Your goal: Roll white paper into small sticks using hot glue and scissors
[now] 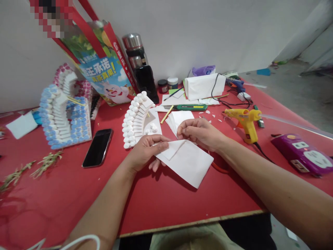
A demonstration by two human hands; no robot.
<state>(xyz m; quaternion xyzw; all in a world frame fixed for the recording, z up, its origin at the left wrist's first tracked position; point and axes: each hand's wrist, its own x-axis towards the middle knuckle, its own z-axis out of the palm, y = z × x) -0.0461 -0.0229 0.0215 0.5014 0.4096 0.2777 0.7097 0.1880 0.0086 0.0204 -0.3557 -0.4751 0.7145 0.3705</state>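
Note:
My left hand (152,149) grips a white sheet of paper (194,165) by its left corner, thumb on top and fingers underneath. Over that sheet lies a smaller white piece or folded flap (173,148); which of the two I cannot tell. At the upper edge of the paper, my right hand (201,133) is closed in a pinch, and whatever is between its fingertips is hidden. Just beyond both hands stand a fan-shaped white model with rounded tips (134,121) and a stack of white paper pieces (182,118).
A yellow glue gun (244,121) and a purple power strip (304,152) lie at right. Behind are a green utility knife (192,107), white tissues (204,86) and a black bottle (137,52). Leftward are a phone (97,147), a blue-tipped model (56,118) and a shopping bag (104,66).

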